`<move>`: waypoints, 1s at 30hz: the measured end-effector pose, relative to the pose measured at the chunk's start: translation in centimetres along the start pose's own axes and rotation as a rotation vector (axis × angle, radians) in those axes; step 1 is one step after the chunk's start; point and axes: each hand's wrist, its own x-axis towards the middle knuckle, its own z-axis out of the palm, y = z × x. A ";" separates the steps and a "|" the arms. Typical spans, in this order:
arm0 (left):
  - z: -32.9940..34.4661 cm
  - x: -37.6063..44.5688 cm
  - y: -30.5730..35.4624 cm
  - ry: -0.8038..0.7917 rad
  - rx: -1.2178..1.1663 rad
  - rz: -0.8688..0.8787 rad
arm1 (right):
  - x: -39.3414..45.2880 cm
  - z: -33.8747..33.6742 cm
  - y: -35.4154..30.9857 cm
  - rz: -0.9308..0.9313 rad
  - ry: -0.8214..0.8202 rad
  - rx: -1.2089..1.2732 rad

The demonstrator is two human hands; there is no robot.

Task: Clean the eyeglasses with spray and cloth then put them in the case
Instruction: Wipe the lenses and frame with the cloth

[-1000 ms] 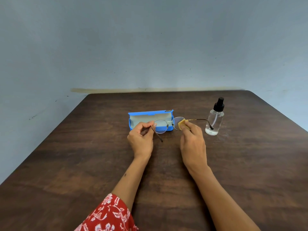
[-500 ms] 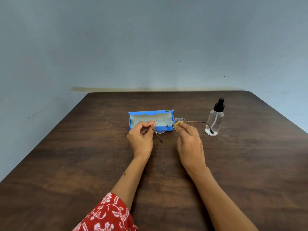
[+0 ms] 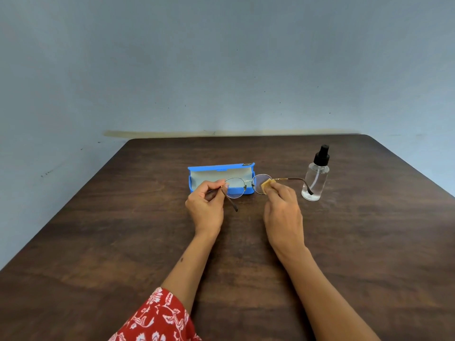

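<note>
The left hand (image 3: pixel 205 207) pinches the glasses (image 3: pixel 246 187) by the left hinge, held above the table (image 3: pixel 98 242) before the open case (image 3: pixel 220 177); the right hand's (image 3: pixel 283 212) fingers (image 3: pixel 275 190) press a cloth (image 3: pixel 266 185) against the right lens, seemingly touching; the spray (image 3: pixel 316 177) stands just right.

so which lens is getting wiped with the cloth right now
The lens on the person's right, toward the spray bottle. The right hand presses the yellow cloth on it; the other lens is bare, beside the left hand.
</note>
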 end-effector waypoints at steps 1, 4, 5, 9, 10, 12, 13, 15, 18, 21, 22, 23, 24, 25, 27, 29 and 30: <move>0.0 0.0 0.0 -0.001 -0.002 0.004 | -0.1 0.1 -0.3 -0.019 -0.008 -0.003; 0.0 0.0 -0.1 -0.005 0.007 0.016 | -0.4 0.3 -0.7 -0.058 -0.040 -0.001; 0.0 0.0 -0.2 -0.006 0.011 0.018 | -0.4 0.3 -0.5 -0.047 -0.037 0.004; 0.1 0.0 -0.3 -0.006 -0.003 0.010 | 0.0 0.0 0.1 0.032 0.008 0.003; 0.1 0.0 -0.3 -0.008 -0.002 0.006 | 0.0 0.1 0.0 0.024 0.007 -0.001; 0.1 -0.1 -0.4 -0.010 -0.002 0.002 | -0.1 0.4 -0.5 -0.021 -0.010 0.004; 0.1 -0.1 -0.4 -0.009 -0.001 0.003 | -0.2 0.5 -0.8 -0.044 -0.022 0.009; 0.0 0.0 -0.3 -0.005 0.000 0.005 | -0.2 0.7 -0.8 -0.063 -0.033 0.020; 0.0 0.1 -0.3 -0.003 -0.024 -0.005 | 0.0 0.4 -0.2 0.015 -0.004 0.027; 0.1 0.0 -0.5 -0.007 -0.018 -0.001 | 0.0 0.3 -0.2 0.057 0.014 0.028; 0.1 0.0 -0.6 -0.008 -0.015 0.003 | 0.0 0.4 -0.4 0.032 0.006 0.028; 0.1 0.0 -0.6 -0.009 -0.014 0.008 | -0.1 0.5 -0.6 0.002 -0.007 0.031; 0.1 0.1 -0.7 -0.009 -0.013 0.011 | -0.2 0.6 -0.7 -0.020 -0.021 0.035; 0.0 0.1 -0.7 -0.012 -0.014 0.009 | -0.2 0.6 -0.7 -0.026 -0.029 0.040; 0.0 0.3 -0.7 -0.008 -0.019 -0.001 | -0.2 0.5 -0.4 0.012 -0.025 0.040; -0.1 0.4 -0.7 -0.003 -0.018 -0.006 | 0.0 0.3 -0.2 0.069 -0.013 0.026; -0.1 0.3 -0.8 -0.002 -0.017 -0.006 | 0.0 0.2 -0.1 0.074 -0.010 0.017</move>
